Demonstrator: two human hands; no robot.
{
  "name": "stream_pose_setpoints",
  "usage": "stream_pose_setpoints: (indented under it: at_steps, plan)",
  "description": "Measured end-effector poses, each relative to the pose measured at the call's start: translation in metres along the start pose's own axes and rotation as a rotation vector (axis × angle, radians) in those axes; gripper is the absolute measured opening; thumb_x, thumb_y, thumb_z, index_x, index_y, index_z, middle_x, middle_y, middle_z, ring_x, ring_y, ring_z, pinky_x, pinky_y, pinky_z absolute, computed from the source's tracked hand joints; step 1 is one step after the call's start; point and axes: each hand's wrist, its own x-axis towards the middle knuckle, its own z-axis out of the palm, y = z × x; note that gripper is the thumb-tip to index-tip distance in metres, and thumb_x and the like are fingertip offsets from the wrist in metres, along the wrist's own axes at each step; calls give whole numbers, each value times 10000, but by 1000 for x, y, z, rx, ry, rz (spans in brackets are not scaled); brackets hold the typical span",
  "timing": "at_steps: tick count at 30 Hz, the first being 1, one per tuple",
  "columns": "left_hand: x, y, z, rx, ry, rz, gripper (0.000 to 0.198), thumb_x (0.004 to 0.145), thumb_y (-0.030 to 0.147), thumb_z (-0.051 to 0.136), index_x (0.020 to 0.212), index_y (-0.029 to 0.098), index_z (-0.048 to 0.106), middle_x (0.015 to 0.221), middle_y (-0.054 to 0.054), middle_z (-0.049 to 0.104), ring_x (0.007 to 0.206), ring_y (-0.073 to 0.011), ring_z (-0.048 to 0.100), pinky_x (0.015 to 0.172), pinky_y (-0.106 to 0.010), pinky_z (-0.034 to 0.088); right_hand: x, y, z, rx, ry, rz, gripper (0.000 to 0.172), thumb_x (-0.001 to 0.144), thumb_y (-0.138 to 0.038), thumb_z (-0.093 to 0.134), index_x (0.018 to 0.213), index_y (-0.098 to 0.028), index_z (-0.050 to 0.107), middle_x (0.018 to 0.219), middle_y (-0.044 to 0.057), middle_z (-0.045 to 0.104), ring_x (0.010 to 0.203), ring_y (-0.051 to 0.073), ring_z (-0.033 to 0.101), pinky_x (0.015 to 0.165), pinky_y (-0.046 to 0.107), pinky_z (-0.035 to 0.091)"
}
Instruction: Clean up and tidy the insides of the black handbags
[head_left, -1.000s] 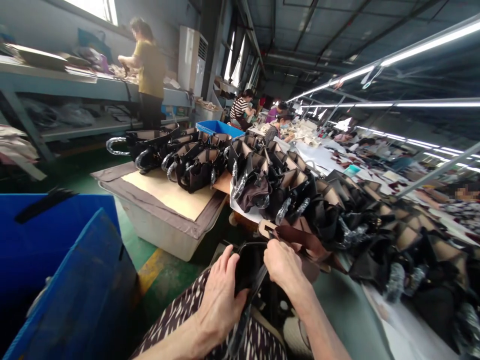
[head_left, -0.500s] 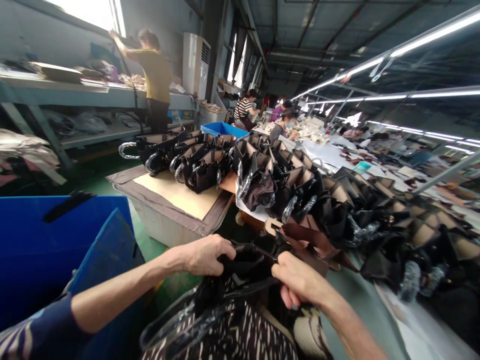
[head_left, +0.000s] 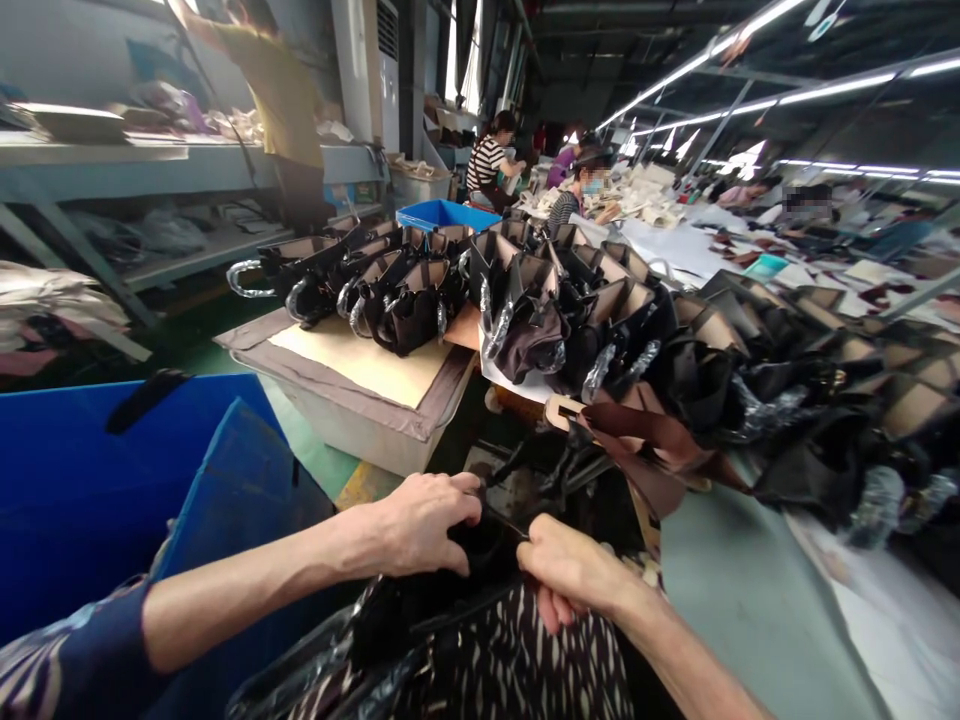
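- Left hand [head_left: 424, 520] and right hand [head_left: 574, 570]: state?
- Both closed, gripping the black soft leather bag [head_left: 491, 545] by its top edge, low over the lap.
- Handling advice?
- Set the 2 grips close together, edge taut.
- Obstructions?
- Blue plastic bin [head_left: 112, 480] just left; brown leather strap [head_left: 660, 440] and rows of black handbags [head_left: 600, 320] crowd the green worktop [head_left: 735, 600] ahead.

1. Left hand [head_left: 424, 520] lies palm down, fingers [head_left: 459, 497] curled closed; its bare forearm stretches in from the lower left.
2. Right hand [head_left: 574, 575] is clenched, thumb on top, just beside the left.
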Motion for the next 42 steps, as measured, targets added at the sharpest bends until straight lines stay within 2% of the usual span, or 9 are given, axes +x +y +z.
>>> stream_pose_setpoints:
  at_steps: [4, 8, 12, 14, 17, 20, 23, 31, 42]
  plan:
    - [15, 4, 14, -3, 75, -1, 321, 661, 508, 625, 696, 189, 615, 1017, -24, 552, 833, -194, 574, 671, -265, 436, 3, 5, 0, 25, -12, -6, 365, 677, -213, 331, 328, -181, 434, 372, 45, 555, 272, 89, 425, 285, 190, 264]
    - [24, -10, 31, -117, 148, 18, 203, 772, 256, 513, 604, 152, 557, 878, -10, 580, 737, -118, 554, 656, -204, 401, -6, 1, -7, -61, 15, 9, 413, 722, -235, 320, 332, -177, 439, 374, 47, 540, 310, 91, 444, 363, 202, 313]
    - [29, -20, 33, -147, 120, 63, 153, 722, 151, 500, 572, 146, 475, 698, 12, 562, 631, -93, 503, 582, -183, 365, -15, -10, -13, -271, 287, -10, 228, 708, -285, 424, 538, -183, 538, 532, 32, 608, 543, 150, 560, 506, 234, 340]
    - [30, -21, 32, -134, 118, 113, 148, 721, 137, 490, 575, 146, 463, 747, 5, 578, 658, -97, 517, 608, -183, 378, -15, -14, -13, -294, 373, -81, 120, 669, -297, 493, 696, -213, 574, 698, 9, 643, 687, 166, 572, 558, 238, 325]
    - [28, -19, 29, -115, 146, 163, 96, 727, 99, 446, 699, 157, 518, 929, -16, 587, 782, -124, 557, 691, -194, 413, -9, -15, -11, -191, 341, -160, 163, 663, -284, 507, 796, -243, 594, 756, -20, 635, 740, 155, 560, 575, 226, 311]
    - [25, -16, 27, -105, 127, 173, 328, 688, 24, 392, 931, 185, 543, 1046, -23, 560, 887, -143, 562, 763, -212, 433, -1, -10, -9, -95, 324, -176, 162, 663, -253, 502, 780, -220, 609, 727, -21, 624, 724, 149, 544, 576, 218, 318]
    - [24, -13, 26, -127, 67, 205, 435, 656, 0, 387, 1000, 211, 550, 1106, -19, 528, 952, -150, 548, 819, -215, 434, 5, -5, -7, -20, 320, -177, 152, 646, -245, 521, 752, -199, 618, 712, -23, 620, 698, 144, 529, 569, 214, 320]
    - [30, -14, 31, -185, 1, 196, 535, 644, -5, 408, 1078, 264, 569, 1074, -22, 505, 945, -160, 522, 828, -226, 429, 7, 0, -7, 78, 329, -209, 170, 624, -225, 522, 754, -185, 624, 688, -31, 607, 672, 130, 512, 558, 210, 314]
    - [44, -25, 25, -216, -128, 183, 612, 617, -28, 396, 1112, 283, 579, 1022, -14, 500, 899, -145, 529, 789, -204, 429, 6, -5, -9, -77, 380, -187, 200, 669, -275, 534, 840, -229, 627, 760, -32, 610, 754, 147, 522, 614, 222, 324]
